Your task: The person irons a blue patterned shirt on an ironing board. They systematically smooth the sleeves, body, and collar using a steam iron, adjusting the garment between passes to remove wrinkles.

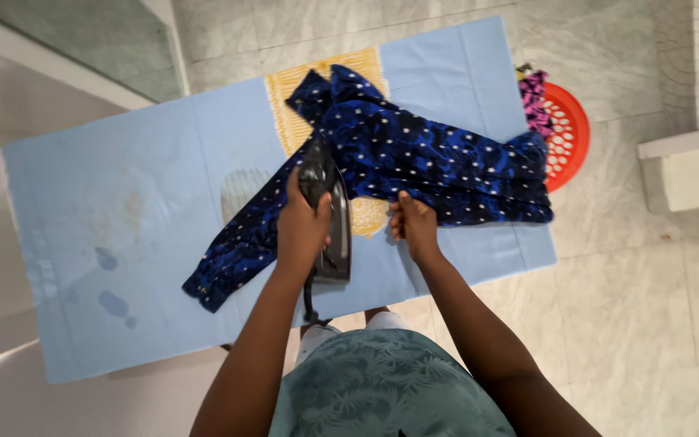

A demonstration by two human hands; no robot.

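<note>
Here, your left hand (301, 226) is clenched around the handle of a black iron (329, 214), which rests on the dark blue garment with white dots (414, 158), at the point where a long sleeve runs off toward the near left. Your right hand (414, 225) sits just right of the iron, fingers curled down, pinching the near edge of the same garment and holding it against the surface. The garment lies spread across the middle of the tabletop (107, 202), which is covered in a pale blue cloth with a few darker stains at its left end. Its bulk is bunched toward the right, reaching the cover's right edge. Under the garment, a yellow patterned cloth (285, 105) shows at the far side and again as a small patch between your hands. Beyond the right end, on the marble floor (649, 307), stands a red perforated basket (568, 133) with a pink and black patterned fabric (534, 97) in it.
</note>
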